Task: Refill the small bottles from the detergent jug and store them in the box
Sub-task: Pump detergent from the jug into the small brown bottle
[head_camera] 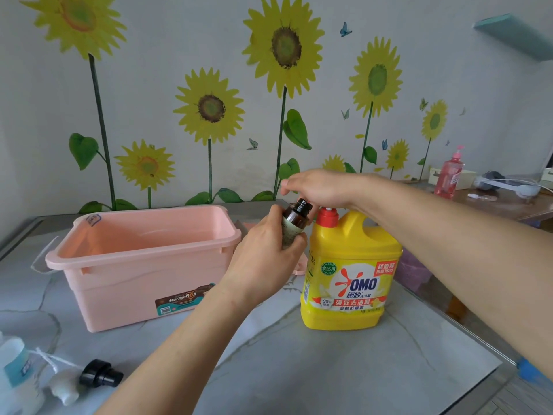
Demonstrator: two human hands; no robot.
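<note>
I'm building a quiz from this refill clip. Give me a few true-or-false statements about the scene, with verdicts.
1. The left hand grips the brown bottle. True.
2. The brown bottle has its cap on. False: its neck is open, and a black pump cap lies on the table.
3. The right hand is over the top of the yellow jug. True.
4. The pink box holds several bottles. False: no bottle shows inside it.
5. The yellow jug stands left of the pink box. False: it stands to the right.
</note>
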